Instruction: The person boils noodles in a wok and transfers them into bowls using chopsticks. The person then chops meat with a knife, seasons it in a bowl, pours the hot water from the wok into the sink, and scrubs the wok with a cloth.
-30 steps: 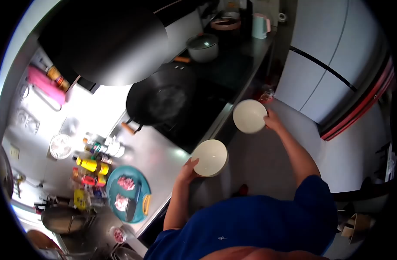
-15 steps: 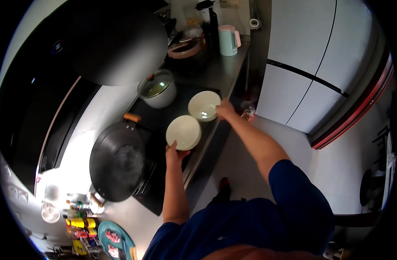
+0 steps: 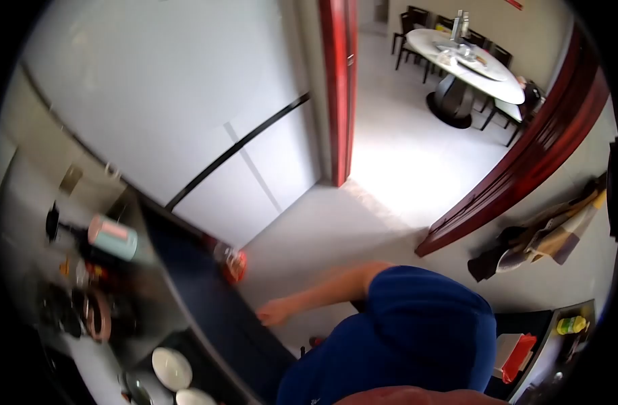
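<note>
My right hand (image 3: 275, 312) is in the air beside the dark cabinet front (image 3: 235, 304), away from the bowls. No object shows in it, and motion blur smears its fingers. My left hand is out of view. On the dark cooktop at the lower left sits a cream bowl (image 3: 171, 368). A second cream bowl (image 3: 194, 397) is beside it, cut off by the bottom edge of the view. The lidded pot (image 3: 135, 389) shows in part to their left.
A mint and pink kettle (image 3: 113, 237) and a brown-rimmed appliance (image 3: 96, 315) stand on the counter. Bagged items (image 3: 233, 263) lie on the floor by the white refrigerator (image 3: 187, 101). Past the red door frame (image 3: 337, 94) stands a dining table (image 3: 504, 88) with chairs.
The view has swung right, toward the refrigerator and doorway. My right hand has let go of its bowl and moved away. My left hand has left the view.
</note>
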`<state>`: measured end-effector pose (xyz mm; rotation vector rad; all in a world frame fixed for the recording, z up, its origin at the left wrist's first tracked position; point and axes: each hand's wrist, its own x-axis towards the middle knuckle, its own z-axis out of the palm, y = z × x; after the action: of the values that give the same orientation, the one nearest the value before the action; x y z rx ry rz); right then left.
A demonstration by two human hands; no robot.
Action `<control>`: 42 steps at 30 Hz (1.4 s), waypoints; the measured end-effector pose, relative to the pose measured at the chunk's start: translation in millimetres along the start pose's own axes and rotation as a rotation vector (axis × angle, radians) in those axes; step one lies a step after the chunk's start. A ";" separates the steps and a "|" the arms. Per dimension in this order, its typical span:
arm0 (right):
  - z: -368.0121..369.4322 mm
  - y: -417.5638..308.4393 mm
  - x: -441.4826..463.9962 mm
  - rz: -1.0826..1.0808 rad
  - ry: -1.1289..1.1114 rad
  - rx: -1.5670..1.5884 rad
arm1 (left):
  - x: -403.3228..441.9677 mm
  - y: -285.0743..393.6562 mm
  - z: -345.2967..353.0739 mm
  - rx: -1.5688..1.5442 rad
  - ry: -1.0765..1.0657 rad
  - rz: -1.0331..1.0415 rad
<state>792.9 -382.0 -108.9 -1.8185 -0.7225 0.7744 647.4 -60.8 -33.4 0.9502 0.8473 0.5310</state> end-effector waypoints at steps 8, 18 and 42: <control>-182.8 161.0 -263.6 0.682 0.335 0.240 | -142.8 -164.1 305.0 0.374 -0.519 -0.281; -502.1 302.9 -502.5 0.965 1.071 0.411 | -266.0 -353.5 550.0 0.685 -0.966 -0.544; -971.4 446.0 -1040.5 1.292 2.267 0.168 | -506.3 -536.2 840.3 1.179 -0.843 -0.508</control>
<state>961.4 -1862.5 -38.5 -1.5460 1.9244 -0.7808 1062.6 -1098.9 -41.4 1.7463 0.5217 -0.9003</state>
